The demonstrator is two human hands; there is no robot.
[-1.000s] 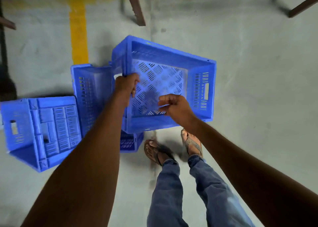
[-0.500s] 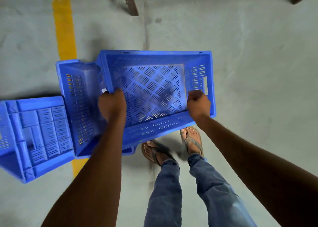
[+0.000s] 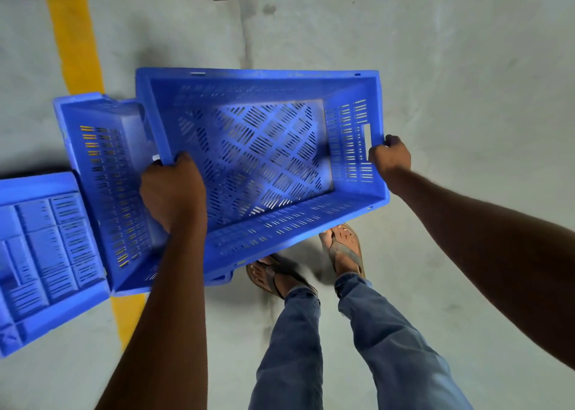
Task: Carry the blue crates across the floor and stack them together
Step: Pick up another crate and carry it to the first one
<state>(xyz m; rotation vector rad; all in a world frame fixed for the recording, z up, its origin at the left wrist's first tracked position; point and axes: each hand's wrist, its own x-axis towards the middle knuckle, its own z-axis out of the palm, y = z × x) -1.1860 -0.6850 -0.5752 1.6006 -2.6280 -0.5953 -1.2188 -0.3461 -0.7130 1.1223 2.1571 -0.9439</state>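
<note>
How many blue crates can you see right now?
3. Left hand and right hand grip the held crate; the open crate sits partly under it; the third crate lies far left, underside showing, cropped. Others may be offscreen.

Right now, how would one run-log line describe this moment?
lifted crate: empty, upright | left hand: grips its left rim | right hand: grips its right rim | second crate, third crate: on floor, left

Two hands, the left hand (image 3: 173, 191) and the right hand (image 3: 389, 157), hold a blue crate (image 3: 261, 148) up by its ends above two more crates (image 3: 56, 238).
</note>
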